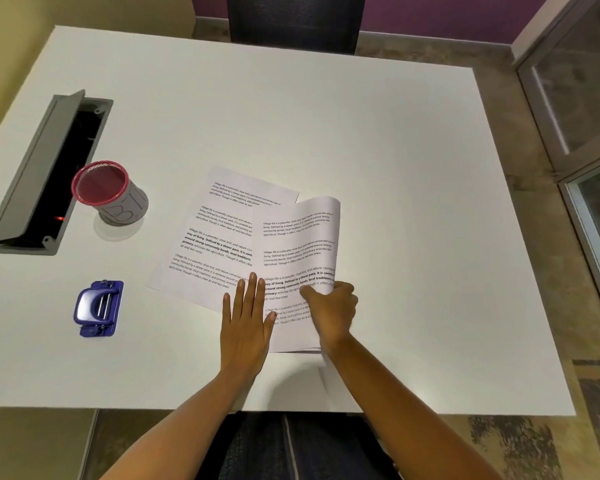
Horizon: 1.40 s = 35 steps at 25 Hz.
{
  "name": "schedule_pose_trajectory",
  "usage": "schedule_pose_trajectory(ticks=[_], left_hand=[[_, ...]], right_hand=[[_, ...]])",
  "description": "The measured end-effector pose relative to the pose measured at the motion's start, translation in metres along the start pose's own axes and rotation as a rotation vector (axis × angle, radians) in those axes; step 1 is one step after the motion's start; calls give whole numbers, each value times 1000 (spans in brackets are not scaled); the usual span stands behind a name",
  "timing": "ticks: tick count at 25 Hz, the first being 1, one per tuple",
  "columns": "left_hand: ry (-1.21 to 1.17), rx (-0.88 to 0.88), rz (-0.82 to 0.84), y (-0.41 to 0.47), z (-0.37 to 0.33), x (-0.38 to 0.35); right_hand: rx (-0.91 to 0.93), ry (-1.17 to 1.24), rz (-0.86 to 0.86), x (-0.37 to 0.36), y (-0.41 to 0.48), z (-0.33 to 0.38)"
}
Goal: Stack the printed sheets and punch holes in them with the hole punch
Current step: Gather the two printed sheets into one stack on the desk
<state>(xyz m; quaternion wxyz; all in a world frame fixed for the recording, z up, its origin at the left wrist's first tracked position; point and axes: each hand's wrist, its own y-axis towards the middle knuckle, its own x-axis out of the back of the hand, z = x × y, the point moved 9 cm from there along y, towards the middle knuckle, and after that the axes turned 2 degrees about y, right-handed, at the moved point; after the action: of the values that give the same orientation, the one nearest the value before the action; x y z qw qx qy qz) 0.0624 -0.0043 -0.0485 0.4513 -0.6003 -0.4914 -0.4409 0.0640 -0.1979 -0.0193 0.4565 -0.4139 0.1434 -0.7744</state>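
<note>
Right hand [329, 310] pinches the top sheet's [295, 244] right edge, fingers curled, and that edge curls up. Left hand [248, 313] lies flat, fingers straight, across both sheets. The lower sheet [215, 237] is skewed left underneath. The print on both starts "Village life is a peaceful, close-knit...", with a bold "Defined by a slower pace". Blue punch [99, 308] sits well left on the table [395, 150], with a pink-rimmed mesh cup [110, 194] beyond it.
</note>
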Motion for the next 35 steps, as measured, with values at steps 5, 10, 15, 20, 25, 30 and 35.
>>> schedule_pose_trajectory(ticks=[5,10,15,20,25,30,35], left_hand=[[-25,2,-4,-1,1,2],[-78,11,-13,-2,0,6],[-169,19,-22,-3,0,11],[-438,68,-50,-3,-2,25],[-663,208,-257,14,28,77],[-1356,691,-311,38,112,82],[-1285,826,-179,58,160,85]], right_hand=[[-64,249,30,6,8,-8],[-19,149,-6,36,24,-15],[94,18,-115,72,31,-3],[175,80,-247,120,25,10],[128,271,-276,146,18,13],[90,397,-43,95,15,35],[116,262,75,10,10,53]])
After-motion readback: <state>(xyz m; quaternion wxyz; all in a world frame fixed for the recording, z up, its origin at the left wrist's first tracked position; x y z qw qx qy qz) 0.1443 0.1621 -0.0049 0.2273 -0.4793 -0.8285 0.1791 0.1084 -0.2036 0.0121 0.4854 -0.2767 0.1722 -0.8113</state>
